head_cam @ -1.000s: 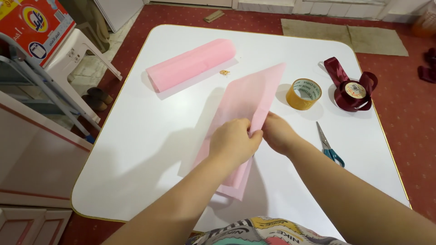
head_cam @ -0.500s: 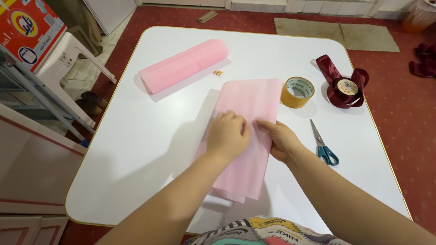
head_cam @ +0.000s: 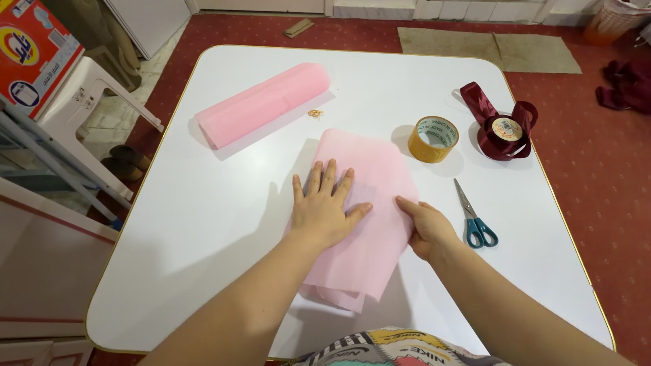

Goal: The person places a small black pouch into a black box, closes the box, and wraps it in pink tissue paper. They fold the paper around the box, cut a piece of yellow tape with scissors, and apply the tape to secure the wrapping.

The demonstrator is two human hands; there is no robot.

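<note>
Near the table's point(head_cam: 203, 224) middle the folded pink paper point(head_cam: 369, 173) lay flat; my left hand point(head_cam: 324, 207), fingers spread, pinned it while my right hand point(head_cam: 424, 227) pinched its edge, so I judged firm, even smoothing best.

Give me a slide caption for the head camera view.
Left hand flat on folded pink paper, right hand at its edge.

Bright, even overhead light; my arms cast soft shadows leftward on the glossy white table point(head_cam: 203, 224), edges slightly bowed.
</note>
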